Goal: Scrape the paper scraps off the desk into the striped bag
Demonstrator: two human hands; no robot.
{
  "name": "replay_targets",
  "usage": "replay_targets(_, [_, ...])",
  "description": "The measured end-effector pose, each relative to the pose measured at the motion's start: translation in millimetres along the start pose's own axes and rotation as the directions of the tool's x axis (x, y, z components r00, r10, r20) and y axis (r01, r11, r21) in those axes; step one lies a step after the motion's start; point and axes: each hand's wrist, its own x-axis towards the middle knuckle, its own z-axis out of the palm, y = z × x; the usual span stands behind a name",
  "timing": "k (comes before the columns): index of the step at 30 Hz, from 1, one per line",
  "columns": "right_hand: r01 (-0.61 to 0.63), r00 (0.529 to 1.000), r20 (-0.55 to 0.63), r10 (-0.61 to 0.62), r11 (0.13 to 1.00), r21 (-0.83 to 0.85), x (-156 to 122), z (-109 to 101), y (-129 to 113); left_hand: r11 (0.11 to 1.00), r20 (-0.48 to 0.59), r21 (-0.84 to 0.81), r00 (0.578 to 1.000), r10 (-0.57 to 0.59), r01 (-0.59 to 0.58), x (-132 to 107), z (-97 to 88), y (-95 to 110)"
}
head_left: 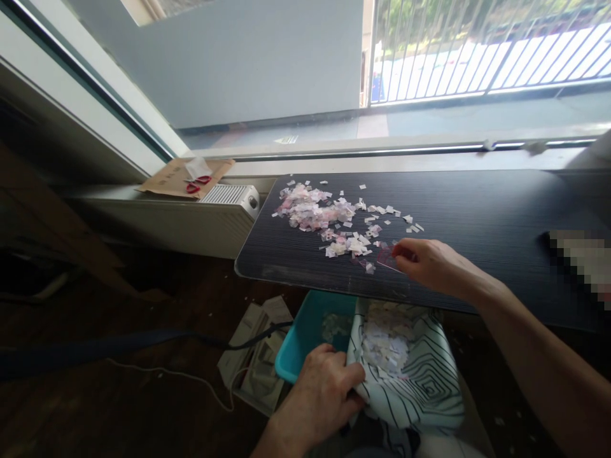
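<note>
Over the dark tabletop [458, 210], my right hand [422, 261] pinches a thin, clear piece of plastic with pink marks [387, 256]. Its edge rests at the near side of a spread of small pale paper-like scraps [312, 210]. Below the table's front edge, my left hand [327, 394] has its fingers closed on the edge of a white-and-black patterned cloth [429, 381]. The cloth forms a hollow that holds many similar scraps [386, 343]. Beside it is a teal plastic tub [298, 337] with a few scraps inside.
Red-handled scissors [198, 184] lie on a brown envelope [167, 178] at the left, by a white radiator [231, 196]. A window runs behind the table. Open cardboard packaging [260, 375] and a white cable [176, 375] are on the floor.
</note>
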Motion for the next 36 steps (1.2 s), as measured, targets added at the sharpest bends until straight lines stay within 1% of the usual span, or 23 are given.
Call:
replay_targets(3, [0.013,1.000,0.014,-0.013,1.000,0.009,-3.8,0.5,-1.2,1.000,-0.004,-0.001,1.000,0.000,0.000,-0.5,0.3,0.3])
replay_targets(8, [0.078,0.990,0.113,-0.085,0.995,0.058,-11.2,1.1,-8.9,1.000,0.001,0.008,1.000,0.002,-0.002,-0.8,-1.1,1.8])
replay_targets(14, [0.055,0.997,0.046,-0.055,0.998,0.003,-5.2,-0.4,-12.0,1.000,0.016,0.016,1.000,0.015,-0.016,-0.5,-1.5,3.3])
replay_targets(20, [0.035,0.998,0.047,-0.033,0.998,-0.042,-6.6,-1.9,-3.2,1.000,-0.001,0.001,1.000,0.008,-0.008,-1.0,-2.1,3.3])
replay_targets(24, [0.059,0.998,0.023,-0.058,0.998,-0.013,-4.0,-0.4,-7.8,1.000,0.010,0.008,1.000,0.013,-0.013,0.6,-2.1,2.5])
replay_targets(28, [0.069,0.997,0.048,-0.067,0.997,-0.029,-0.5,0.5,-11.8,1.000,0.006,0.009,1.000,0.003,-0.003,-0.3,-1.3,3.2])
replay_targets(32, [0.072,0.996,0.057,-0.069,0.996,-0.047,-4.2,-2.6,-6.9,1.000,0.002,0.011,1.000,-0.008,0.008,-1.7,-1.8,4.4])
replay_targets(36, [0.061,0.997,0.049,-0.060,0.998,-0.028,-7.8,-5.2,-3.0,1.000,0.028,0.010,1.000,0.005,-0.005,0.0,-4.6,4.6])
